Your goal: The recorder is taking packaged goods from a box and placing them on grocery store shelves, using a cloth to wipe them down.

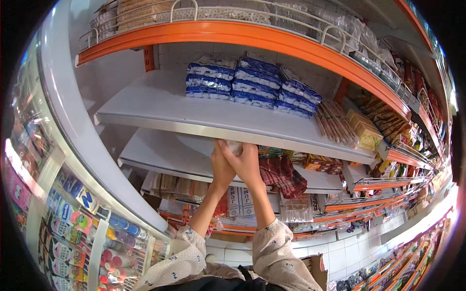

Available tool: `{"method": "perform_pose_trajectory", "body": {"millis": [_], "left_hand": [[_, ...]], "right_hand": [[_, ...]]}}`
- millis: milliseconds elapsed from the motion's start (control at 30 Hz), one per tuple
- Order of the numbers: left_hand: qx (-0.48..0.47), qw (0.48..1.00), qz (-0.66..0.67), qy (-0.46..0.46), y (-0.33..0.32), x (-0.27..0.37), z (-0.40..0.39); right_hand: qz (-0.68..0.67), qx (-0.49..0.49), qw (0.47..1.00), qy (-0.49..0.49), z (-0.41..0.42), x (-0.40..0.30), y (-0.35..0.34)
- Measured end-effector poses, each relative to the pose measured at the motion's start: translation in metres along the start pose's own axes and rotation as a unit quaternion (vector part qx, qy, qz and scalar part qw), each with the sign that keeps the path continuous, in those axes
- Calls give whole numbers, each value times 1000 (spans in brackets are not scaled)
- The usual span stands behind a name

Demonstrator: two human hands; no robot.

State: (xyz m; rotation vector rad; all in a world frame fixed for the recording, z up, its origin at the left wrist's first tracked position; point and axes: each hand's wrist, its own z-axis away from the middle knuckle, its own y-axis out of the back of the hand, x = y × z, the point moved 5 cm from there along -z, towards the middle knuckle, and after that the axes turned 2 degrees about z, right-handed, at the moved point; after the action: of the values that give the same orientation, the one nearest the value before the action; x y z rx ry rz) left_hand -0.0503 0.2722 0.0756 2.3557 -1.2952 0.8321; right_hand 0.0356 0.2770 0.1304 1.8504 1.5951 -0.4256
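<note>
My left hand (220, 166) and my right hand (248, 163) meet in front of the shelving, just below the front edge of a pale metal shelf (196, 125). Between them they grip a small whitish, glossy packet (235, 147), largely covered by my fingers, so its kind is unclear. To the right of my right hand, a dark red plaid cloth (282, 175) lies on the lower shelf (167, 151) and droops over its front edge. Plastic-wrapped blue and white packs (255, 83) stand stacked on the shelf above my hands.
An orange-fronted shelf (218, 31) with a wire rail runs overhead. Wooden sticks in a bag (336, 123) and yellow boxes (364, 129) sit at right. At left stands a glass-fronted drinks cooler (98, 232). An open cardboard box (318, 267) is on the tiled floor (342, 254).
</note>
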Motion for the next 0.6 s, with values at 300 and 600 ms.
{"method": "perform_pose_trajectory", "body": {"millis": [300, 600], "left_hand": [[8, 996, 2, 88, 2, -2, 13], [-80, 997, -3, 6, 3, -5, 30]], "right_hand": [[-14, 9, 999, 37, 2, 8, 2], [-96, 53, 990, -92, 38, -5, 10]]}}
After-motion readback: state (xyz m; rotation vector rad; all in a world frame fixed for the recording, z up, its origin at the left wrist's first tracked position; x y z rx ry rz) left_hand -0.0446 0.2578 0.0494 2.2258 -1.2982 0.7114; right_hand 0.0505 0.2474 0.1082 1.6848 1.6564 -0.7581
